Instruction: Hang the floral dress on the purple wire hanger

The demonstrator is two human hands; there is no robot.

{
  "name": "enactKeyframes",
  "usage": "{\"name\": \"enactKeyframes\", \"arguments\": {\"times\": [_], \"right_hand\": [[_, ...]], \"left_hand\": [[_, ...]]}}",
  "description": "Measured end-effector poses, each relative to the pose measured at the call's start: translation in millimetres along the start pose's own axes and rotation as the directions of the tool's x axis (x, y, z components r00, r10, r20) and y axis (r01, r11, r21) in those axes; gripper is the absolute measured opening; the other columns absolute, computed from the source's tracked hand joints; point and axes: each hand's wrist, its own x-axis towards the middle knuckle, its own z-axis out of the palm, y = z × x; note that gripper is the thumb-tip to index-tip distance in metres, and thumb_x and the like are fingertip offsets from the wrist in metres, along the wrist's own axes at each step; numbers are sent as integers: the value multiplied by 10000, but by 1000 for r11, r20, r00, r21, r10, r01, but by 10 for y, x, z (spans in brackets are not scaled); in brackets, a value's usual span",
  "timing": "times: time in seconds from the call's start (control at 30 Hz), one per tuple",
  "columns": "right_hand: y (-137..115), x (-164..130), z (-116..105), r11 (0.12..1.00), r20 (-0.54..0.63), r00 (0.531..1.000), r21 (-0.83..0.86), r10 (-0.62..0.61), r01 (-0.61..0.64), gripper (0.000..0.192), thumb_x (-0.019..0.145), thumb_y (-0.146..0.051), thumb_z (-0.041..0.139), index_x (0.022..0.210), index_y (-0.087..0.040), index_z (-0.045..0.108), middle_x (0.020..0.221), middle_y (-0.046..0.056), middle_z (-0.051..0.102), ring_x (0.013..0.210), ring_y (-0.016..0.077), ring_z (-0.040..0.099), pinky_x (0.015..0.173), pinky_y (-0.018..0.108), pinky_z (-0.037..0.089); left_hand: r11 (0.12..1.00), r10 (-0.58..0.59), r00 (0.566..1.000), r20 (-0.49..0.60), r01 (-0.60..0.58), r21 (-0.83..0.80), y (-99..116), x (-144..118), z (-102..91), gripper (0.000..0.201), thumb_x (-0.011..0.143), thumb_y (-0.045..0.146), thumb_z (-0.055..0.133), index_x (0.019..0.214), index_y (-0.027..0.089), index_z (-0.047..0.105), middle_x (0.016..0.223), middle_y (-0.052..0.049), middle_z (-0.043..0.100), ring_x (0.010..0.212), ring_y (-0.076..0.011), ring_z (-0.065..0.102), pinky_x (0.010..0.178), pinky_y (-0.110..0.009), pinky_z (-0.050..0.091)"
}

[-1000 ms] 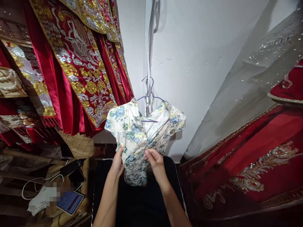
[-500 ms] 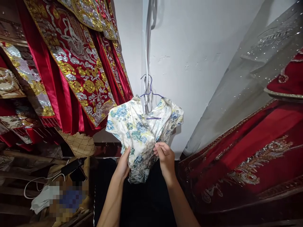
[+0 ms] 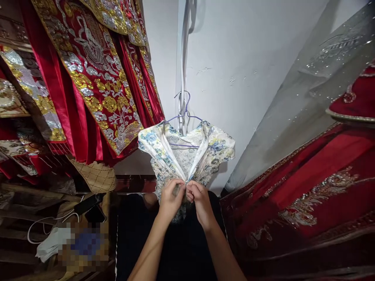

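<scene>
A white short-sleeved blouse (image 3: pixel 152 138) with blue and yellow flowers hangs on a thin purple hanger (image 3: pixel 186 113) in front of me. Its front edges meet in a deep V, with the pale inner side of the back showing between them. At the bottom of this V, my left hand (image 3: pixel 171 197) pinches the edge of the cloth. My right hand (image 3: pixel 199 199) is closed on the opposite edge, fingertips almost touching the left ones. Whatever fastening lies between the fingertips is hidden. The lower blouse hangs behind my hands, above my dark-clothed lap.
Red embroidered garments (image 3: pixel 109 103) with gold and silver sequins hang at left. To the right are a sparkly sheer cloth (image 3: pixel 281 105) and a red beaded garment (image 3: pixel 310 187). A wooden stand (image 3: pixel 107 210) at lower left holds phones (image 3: pixel 95 214), a white cable and tissue.
My left hand has moved from the blouse's side to its front edge, beside my right hand. The two front edges now come together at the middle, and the neckline lies more evenly.
</scene>
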Motion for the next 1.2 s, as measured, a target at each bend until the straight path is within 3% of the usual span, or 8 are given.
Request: {"name": "enactKeyframes", "arguments": {"times": [0.2, 0.37, 0.5, 0.73, 0.9, 1.07, 1.2], "right_hand": [[-57, 19, -77, 988, 41, 999, -153, -16, 22, 239, 840, -323, 532, 686, -174, 638, 476, -35, 455, 471, 105, 373, 499, 262, 257], [-31, -18, 6, 997, -37, 997, -38, 62, -63, 256, 822, -381, 599, 740, -158, 694, 501, -22, 510, 473, 102, 413, 489, 249, 278], [-79, 90, 25, 995, -70, 993, 14, 97, -96, 265, 805, -399, 618, 754, -158, 714, 493, -28, 493, 456, 98, 385, 465, 254, 258], [-568, 709, 20, 992, -124, 985, -51, -118, 112, 248, 783, -370, 651, 762, -142, 744, 451, -32, 489, 419, 85, 356, 438, 253, 224], [-1016, 1068, 179, 964, -92, 960, -46, -266, 263, 215, 770, -314, 630, 728, -133, 738, 457, -24, 519, 411, 76, 363, 435, 242, 248], [-1233, 1134, 325, 922, -75, 920, -83, -384, 378, 210, 772, -285, 605, 718, -131, 736, 445, -19, 540, 404, 74, 372, 444, 234, 268], [-1149, 999, 315, 900, 10, 911, -145, -413, 410, 231, 823, -292, 575, 806, -142, 751, 467, -24, 548, 433, 86, 413, 465, 231, 288]], "left_hand": [[996, -74, 988, 134, 81, -45, 40, 1, 113, 115, 973, 248, 467, 946, 205, 570, 832, -13, 609, 780, -159, 582, 749, -273, 430], [985, -150, 973, 174, 163, -62, 3, -73, 139, 113, 971, 240, 420, 919, 214, 517, 756, 1, 575, 693, -158, 550, 677, -264, 396], [983, -186, 972, 143, 184, 28, -33, -91, 185, 111, 972, 242, 415, 926, 212, 511, 788, -20, 577, 713, -175, 544, 674, -281, 377], [962, -256, 939, 231, 225, 153, 9, -42, 280, 84, 977, 181, 363, 935, 225, 421, 820, -5, 512, 730, -170, 489, 680, -278, 331], [959, -229, 926, 301, 162, 233, -95, 10, 319, 123, 956, 113, 347, 939, 231, 377, 780, 2, 484, 696, -172, 465, 638, -275, 287], [914, -255, 906, 337, 111, 391, -317, 40, 294, 193, 868, 40, 436, 919, 226, 418, 694, 12, 458, 631, -175, 433, 584, -285, 233], [944, -205, 901, 383, 79, 319, -206, 291, 90, 205, 810, 7, 481, 842, 209, 501, 778, -13, 586, 735, -172, 555, 650, -262, 356]]}}
